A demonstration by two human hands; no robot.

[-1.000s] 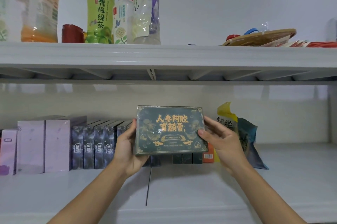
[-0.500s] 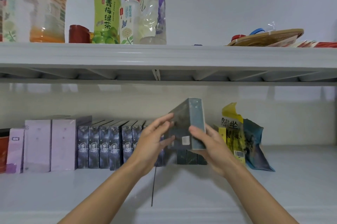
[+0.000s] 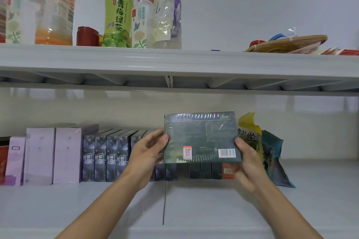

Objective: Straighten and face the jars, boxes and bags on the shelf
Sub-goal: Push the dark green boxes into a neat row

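Item: dark green box [image 3: 202, 137], flat and rectangular, film-wrapped, held up in the centre of the frame in front of the lower shelf [image 3: 213, 205], its back panel with barcode and red sticker turned toward you. Your left hand [image 3: 147, 153] grips the left short edge, thumb on the near face and fingers curled behind; your right hand [image 3: 246, 163] grips the right short edge the same way. Handling, as a judgement: light for its size, stiff-walled, not fragile, but the glossy wrap shows glare and will likely be slick under dry fingers. Best hold: the two short edges, as now, thumbs kept clear of the sticker; pinching a corner alone risks it swivelling. Neighbouring stock: a row of dark blue boxes [image 3: 104, 158] standing upright at left of centre, lilac boxes [image 3: 67, 155] further left, a yellow and teal bag [image 3: 272, 153] slumped just behind your right hand. To face the box you will probably need the printed front outward, so it calls for a turn about its upright axis before it goes down.
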